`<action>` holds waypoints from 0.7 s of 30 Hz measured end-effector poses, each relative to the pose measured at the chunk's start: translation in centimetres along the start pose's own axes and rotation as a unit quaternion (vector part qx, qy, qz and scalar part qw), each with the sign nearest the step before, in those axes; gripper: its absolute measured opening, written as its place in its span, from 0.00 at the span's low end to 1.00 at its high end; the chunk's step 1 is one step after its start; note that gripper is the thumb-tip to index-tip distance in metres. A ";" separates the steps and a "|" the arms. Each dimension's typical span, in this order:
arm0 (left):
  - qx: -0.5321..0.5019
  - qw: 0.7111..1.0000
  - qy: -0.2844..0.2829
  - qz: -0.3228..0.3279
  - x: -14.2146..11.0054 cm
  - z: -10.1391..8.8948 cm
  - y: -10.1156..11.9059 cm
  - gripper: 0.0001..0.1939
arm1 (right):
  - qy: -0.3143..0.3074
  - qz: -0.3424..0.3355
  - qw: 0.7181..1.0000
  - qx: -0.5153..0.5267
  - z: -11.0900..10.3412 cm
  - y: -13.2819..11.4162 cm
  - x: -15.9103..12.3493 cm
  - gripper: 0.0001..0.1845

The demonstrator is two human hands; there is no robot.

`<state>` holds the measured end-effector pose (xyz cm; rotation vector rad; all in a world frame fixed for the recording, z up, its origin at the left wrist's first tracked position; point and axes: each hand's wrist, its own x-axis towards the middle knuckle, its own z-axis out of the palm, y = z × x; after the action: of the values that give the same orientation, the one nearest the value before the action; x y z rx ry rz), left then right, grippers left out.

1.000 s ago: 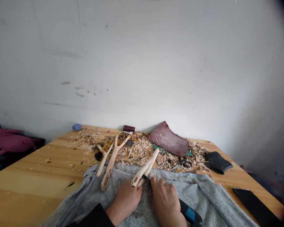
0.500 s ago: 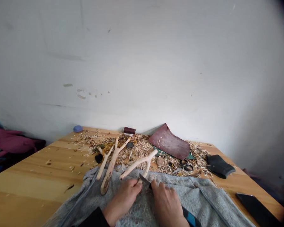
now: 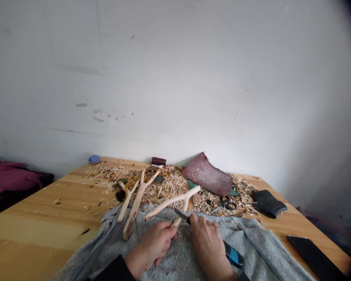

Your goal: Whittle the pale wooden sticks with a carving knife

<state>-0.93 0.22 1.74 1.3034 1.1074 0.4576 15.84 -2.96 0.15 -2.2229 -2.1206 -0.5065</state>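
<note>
My left hand (image 3: 158, 241) is closed round the near end of a peeled forked branch (image 3: 169, 201), whose pale arms reach up and away over the grey cloth (image 3: 231, 230). My right hand (image 3: 207, 240) grips a knife (image 3: 234, 254) with a black and blue handle. The dark blade lies against or just over the branch's near arm, pointing left; exact contact is hard to make out. To the left rest two more peeled forks, a larger one (image 3: 136, 208) and a smaller one (image 3: 125, 205), partly on the cloth.
Wood shavings (image 3: 175, 179) cover the table's back. Among them are brown leather (image 3: 207, 173), scissors (image 3: 228, 203) and a thread spool (image 3: 158, 161). Black material (image 3: 269, 203) and a phone (image 3: 312, 253) lie right. A blue ball (image 3: 94, 159) sits at the back left, beside the wall (image 3: 175, 78).
The held branch has turned slightly, its tip shifting right. My right hand and the knife have moved a little to the right, and the view has shifted slightly.
</note>
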 end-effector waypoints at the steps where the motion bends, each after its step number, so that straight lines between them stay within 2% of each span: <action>1: -0.003 1.000 -0.007 0.000 -0.1 0.0 0.0 0.22 | -0.001 0.009 1.000 0.006 0.1 0.4 0.2 0.19; 4: 0.011 1.000 -0.017 -0.005 -0.3 0.0 0.1 0.21 | -0.001 0.049 0.998 0.026 0.4 2.0 1.0 0.18; 9: 0.140 0.988 0.044 0.057 -0.7 0.3 0.7 0.16 | 0.039 0.093 0.992 0.082 0.3 3.8 1.3 0.12; 17: 0.264 0.946 0.140 0.128 -0.4 -0.1 1.0 0.16 | 0.165 0.107 0.971 0.135 0.5 4.5 1.3 0.11; 21: 0.262 0.931 0.195 0.165 -0.1 -0.1 0.2 0.16 | 0.226 0.067 0.958 0.165 0.6 4.3 1.1 0.15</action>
<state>-0.98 0.29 1.98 1.9448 1.4040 0.7254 20.15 -2.06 0.77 -1.8356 -1.6710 -0.5431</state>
